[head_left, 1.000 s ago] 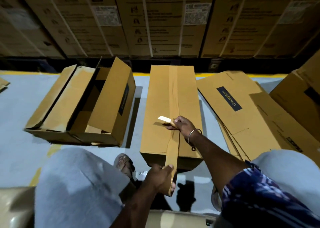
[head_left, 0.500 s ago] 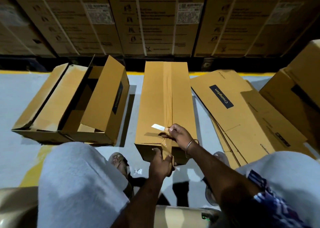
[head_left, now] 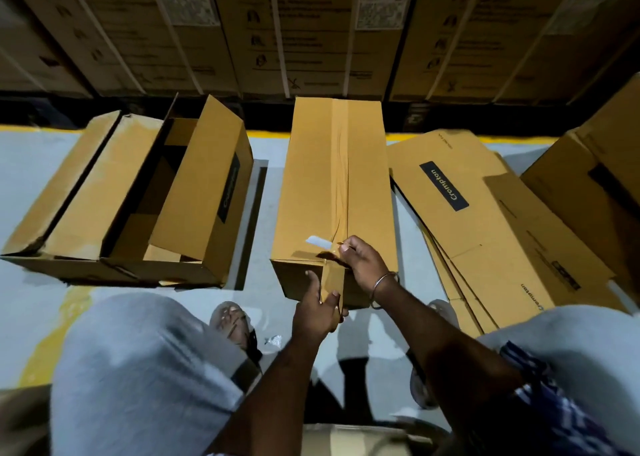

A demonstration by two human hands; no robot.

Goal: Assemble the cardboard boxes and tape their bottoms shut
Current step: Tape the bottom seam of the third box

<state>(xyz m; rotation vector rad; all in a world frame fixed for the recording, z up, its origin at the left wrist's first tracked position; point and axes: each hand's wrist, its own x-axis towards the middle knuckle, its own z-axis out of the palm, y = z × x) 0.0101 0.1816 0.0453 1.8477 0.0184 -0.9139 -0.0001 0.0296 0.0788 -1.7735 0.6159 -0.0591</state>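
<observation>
Your single head-worn view looks steeply down and forward, close above your knees point(head_left: 145, 369) and the floor point(head_left: 31, 185), reaching to the stacked cartons point(head_left: 311, 29) ahead.

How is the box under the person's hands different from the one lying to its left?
The middle box is closed, with brown tape along its seam; the left box gapes open, flaps loose, untaped. Both hands, left hand and right hand, touch the middle box; nothing touches the left. Both are plain brown cardboard.

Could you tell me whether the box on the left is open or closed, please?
Open. The left box has its flaps standing up and apart, and its dark inside shows between them.
</observation>
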